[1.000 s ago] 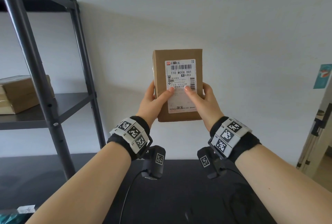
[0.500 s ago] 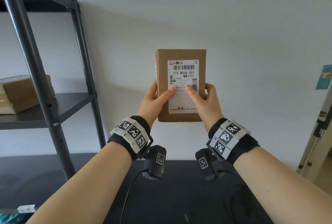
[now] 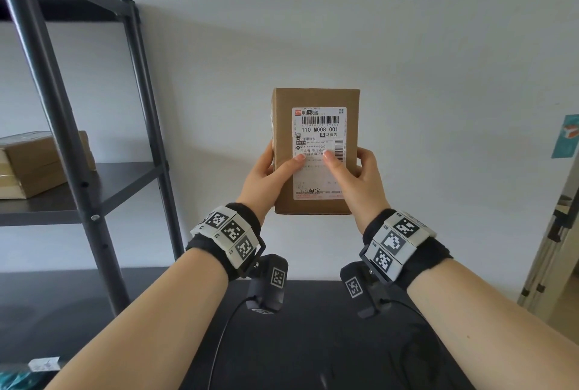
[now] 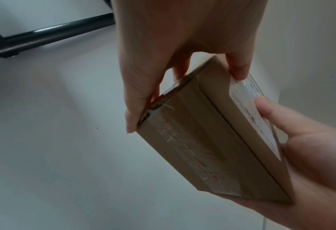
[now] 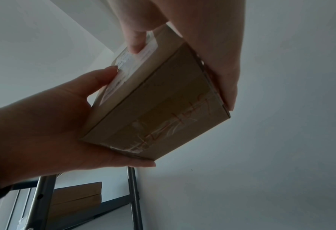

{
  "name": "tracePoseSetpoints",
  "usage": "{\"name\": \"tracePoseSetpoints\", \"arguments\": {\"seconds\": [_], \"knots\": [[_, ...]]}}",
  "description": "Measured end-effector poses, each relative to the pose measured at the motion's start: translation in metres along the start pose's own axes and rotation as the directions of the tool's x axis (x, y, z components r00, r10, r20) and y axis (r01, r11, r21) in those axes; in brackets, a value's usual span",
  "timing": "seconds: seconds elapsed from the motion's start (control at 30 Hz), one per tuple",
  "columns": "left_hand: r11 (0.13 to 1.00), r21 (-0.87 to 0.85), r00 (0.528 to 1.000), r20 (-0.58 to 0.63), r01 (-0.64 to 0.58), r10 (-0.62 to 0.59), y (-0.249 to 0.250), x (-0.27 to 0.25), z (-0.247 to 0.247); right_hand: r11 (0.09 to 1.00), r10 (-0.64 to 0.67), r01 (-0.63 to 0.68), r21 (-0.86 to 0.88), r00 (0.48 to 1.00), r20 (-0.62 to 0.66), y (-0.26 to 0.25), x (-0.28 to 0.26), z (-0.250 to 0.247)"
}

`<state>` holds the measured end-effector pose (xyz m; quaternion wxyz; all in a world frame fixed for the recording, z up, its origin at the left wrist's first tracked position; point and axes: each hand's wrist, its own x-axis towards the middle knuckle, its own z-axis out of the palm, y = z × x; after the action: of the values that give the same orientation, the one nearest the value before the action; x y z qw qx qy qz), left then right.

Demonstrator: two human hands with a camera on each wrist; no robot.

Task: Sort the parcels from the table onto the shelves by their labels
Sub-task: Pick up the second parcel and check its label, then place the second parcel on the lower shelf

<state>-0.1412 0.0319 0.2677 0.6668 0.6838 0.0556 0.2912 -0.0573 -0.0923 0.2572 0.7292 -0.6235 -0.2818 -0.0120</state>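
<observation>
I hold a brown cardboard parcel (image 3: pixel 315 98) upright in front of the white wall, above the table's far edge. Its white shipping label (image 3: pixel 319 129) faces me and reads 110 M008 001. My left hand (image 3: pixel 266 176) grips the parcel's left edge, thumb on the label. My right hand (image 3: pixel 357 183) grips the right edge the same way. In the left wrist view the parcel (image 4: pixel 208 140) shows its taped side between the left hand (image 4: pixel 182 38) and right hand (image 4: pixel 310 147). In the right wrist view the parcel (image 5: pixel 159 105) sits between both hands.
A black metal shelf unit (image 3: pixel 91 195) stands at the left, with stacked brown parcels (image 3: pixel 37 164) on its middle shelf. The black table (image 3: pixel 313 342) lies below my arms. A teal poster (image 3: pixel 567 136) and a door frame (image 3: pixel 551 248) are at the right.
The parcel and both hands shifted slightly to the right one second ago and have stayed still since. The grip is unchanged.
</observation>
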Motion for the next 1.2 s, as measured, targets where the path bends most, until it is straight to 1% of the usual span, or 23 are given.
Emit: {"name": "tracePoseSetpoints", "arguments": {"seconds": [0.23, 0.33, 0.43, 0.57, 0.63, 0.77, 0.87, 0.97, 1.07, 1.2], "knots": [[1.0, 0.007, 1.0, -0.006, 0.009, -0.008, -0.002, 0.001, 0.002, 1.0, 0.01, -0.01, -0.002, 1.0, -0.011, 0.002, 0.002, -0.002], [1.0, 0.019, 1.0, -0.016, 0.019, -0.019, -0.004, -0.001, 0.002, 1.0, 0.025, -0.025, -0.005, 1.0, 0.004, 0.004, 0.001, -0.002], [0.999, 0.029, 0.997, -0.065, 0.046, -0.044, -0.005, -0.008, -0.002, 0.998, 0.052, -0.051, -0.024, 0.997, 0.052, 0.005, -0.004, 0.0], [0.99, 0.059, 0.98, -0.16, 0.13, -0.119, -0.015, -0.031, -0.016, 0.995, 0.1, -0.097, -0.032, 0.984, 0.145, 0.018, -0.022, 0.012], [0.98, 0.065, 0.964, -0.206, 0.187, -0.17, -0.022, -0.05, -0.025, 0.991, 0.133, -0.129, -0.033, 0.973, 0.189, 0.028, -0.036, 0.022], [0.953, 0.004, 0.919, -0.263, 0.304, -0.292, -0.04, -0.098, -0.053, 0.977, 0.211, -0.208, -0.042, 0.935, 0.285, 0.054, -0.076, 0.048], [0.918, 0.049, 0.881, -0.306, 0.392, -0.36, -0.052, -0.14, -0.08, 0.96, 0.279, -0.275, -0.062, 0.895, 0.347, 0.068, -0.114, 0.072], [0.883, 0.056, 0.84, -0.339, 0.467, -0.423, -0.062, -0.182, -0.117, 0.939, 0.339, -0.329, -0.097, 0.845, 0.414, 0.075, -0.156, 0.101], [0.855, 0.038, 0.799, -0.381, 0.517, -0.466, -0.063, -0.225, -0.159, 0.927, 0.368, -0.355, -0.12, 0.808, 0.459, 0.077, -0.199, 0.138], [0.822, 0.017, 0.746, -0.431, 0.57, -0.508, -0.058, -0.275, -0.226, 0.9, 0.426, -0.416, -0.132, 0.77, 0.475, 0.073, -0.257, 0.2]]}}
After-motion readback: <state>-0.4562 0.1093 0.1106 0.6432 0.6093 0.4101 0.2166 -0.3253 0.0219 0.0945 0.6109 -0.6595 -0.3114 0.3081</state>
